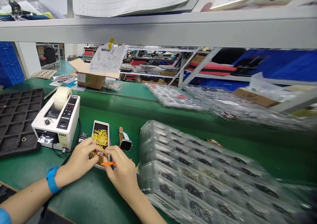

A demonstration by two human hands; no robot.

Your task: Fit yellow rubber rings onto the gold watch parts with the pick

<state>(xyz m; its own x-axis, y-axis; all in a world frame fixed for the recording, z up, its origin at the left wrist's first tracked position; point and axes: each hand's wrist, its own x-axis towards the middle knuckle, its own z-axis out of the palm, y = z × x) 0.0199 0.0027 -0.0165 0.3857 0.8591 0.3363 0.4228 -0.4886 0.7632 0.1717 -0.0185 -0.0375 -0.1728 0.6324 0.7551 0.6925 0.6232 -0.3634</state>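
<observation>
Left hand (80, 158) and right hand (122, 168) pinch a coppery part (101, 154), long axis roughly left to right, over the box (101, 126) toward its near edge. An orange tool (108, 163), tip leftward, sits in the right hand.

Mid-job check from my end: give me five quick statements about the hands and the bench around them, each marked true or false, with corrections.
1. The left hand and right hand meet at a small copper-coloured part. True.
2. The right wrist wears a band. False: the blue wristband is on the left wrist.
3. The smartwatch lies between the white-rimmed box and the stacked clear trays. True.
4. The box holds red loops. False: the loops are yellow.
5. The white tape dispenser stands to the left of the box. True.
</observation>
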